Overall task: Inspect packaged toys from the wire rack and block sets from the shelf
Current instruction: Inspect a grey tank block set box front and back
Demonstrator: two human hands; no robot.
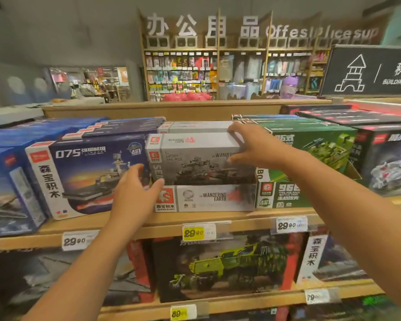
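A grey "Wandering Earth" block set box stands in a white display tray on the top wooden shelf. My right hand grips its upper right corner, fingers over the top edge and thumb on the front. My left hand is at the box's lower left corner with fingers relaxed, the thumb tip touching the tray's edge. More grey boxes stand behind it.
A blue 075 warship box stands to the left, a green tank box to the right. Larger boxes with a green truck fill the lower shelf. Price tags line the shelf edges. A black sign stands at the top right.
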